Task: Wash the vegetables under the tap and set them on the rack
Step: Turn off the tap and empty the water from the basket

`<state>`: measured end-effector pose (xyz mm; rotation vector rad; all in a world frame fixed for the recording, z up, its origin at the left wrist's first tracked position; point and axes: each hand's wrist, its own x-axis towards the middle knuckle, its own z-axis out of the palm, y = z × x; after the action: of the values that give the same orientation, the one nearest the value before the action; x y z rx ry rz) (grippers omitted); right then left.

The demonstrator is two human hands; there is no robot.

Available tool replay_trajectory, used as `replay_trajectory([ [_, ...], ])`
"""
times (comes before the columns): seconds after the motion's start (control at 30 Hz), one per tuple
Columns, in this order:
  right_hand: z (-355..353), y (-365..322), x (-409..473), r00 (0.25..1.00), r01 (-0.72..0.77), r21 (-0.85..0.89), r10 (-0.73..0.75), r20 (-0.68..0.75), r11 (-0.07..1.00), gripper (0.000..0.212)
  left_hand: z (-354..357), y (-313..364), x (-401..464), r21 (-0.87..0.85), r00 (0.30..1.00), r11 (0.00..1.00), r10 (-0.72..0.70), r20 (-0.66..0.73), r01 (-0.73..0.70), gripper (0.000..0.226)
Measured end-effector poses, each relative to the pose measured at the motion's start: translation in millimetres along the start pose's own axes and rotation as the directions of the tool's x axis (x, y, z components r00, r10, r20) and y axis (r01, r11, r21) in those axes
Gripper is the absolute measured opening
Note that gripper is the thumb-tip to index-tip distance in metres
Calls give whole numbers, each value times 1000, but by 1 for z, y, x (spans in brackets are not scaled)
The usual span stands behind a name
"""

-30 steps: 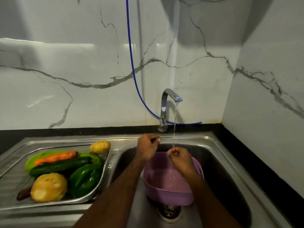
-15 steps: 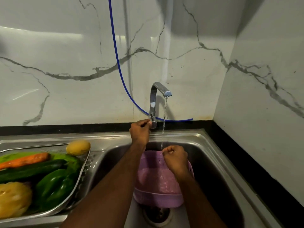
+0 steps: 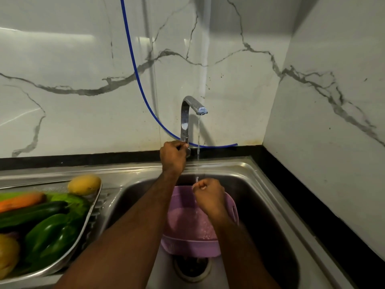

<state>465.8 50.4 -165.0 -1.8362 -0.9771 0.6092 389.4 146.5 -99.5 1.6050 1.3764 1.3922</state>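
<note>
Over the shiny steel sink (image 3: 260, 180), my left hand (image 3: 173, 155) grasps the handle at the bottom of the silver tap (image 3: 185, 119). My right hand (image 3: 209, 197) is clenched in a fist under the thin water, above the purple plastic bowl (image 3: 187, 245). Off to my left, the green pepper (image 3: 52, 236), dark cucumber (image 3: 31, 213), orange carrot (image 3: 18, 202) and yellow potato (image 3: 84, 184) lie in the steel tray (image 3: 91, 209).

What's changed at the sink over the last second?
The left hand reached back from the basin edge to the tap and now grips its handle. Unchanged: the right hand stays fisted under the running water above the purple colander, and the vegetables lie on the tray.
</note>
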Motion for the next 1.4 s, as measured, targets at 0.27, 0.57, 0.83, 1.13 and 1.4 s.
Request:
replay_trajectory([
  [0.27, -41, 13, 18, 996, -87, -212, 82, -34, 973, 15, -40, -31, -51, 365, 980, 930, -119, 160, 54, 18],
  [0.57, -77, 41, 15, 978, -188, -584, 204, -38, 790, 35, -101, -94, -102, 417, 814, 822, -518, 264, 388, 31],
  [0.83, -75, 41, -5, 975, -169, -636, 224, 7, 753, 37, -103, -88, -110, 203, 669, 799, -589, 453, 566, 24],
  [1.13, -96, 56, -25, 945, -310, -243, 326, 28, 919, 71, -119, -72, -117, -57, 801, 856, -455, 389, 514, 25],
  [1.4, -119, 54, -62, 942, -336, 267, 326, 82, 903, 48, -134, -56, -124, -37, 896, 963, -234, 378, 266, 25],
])
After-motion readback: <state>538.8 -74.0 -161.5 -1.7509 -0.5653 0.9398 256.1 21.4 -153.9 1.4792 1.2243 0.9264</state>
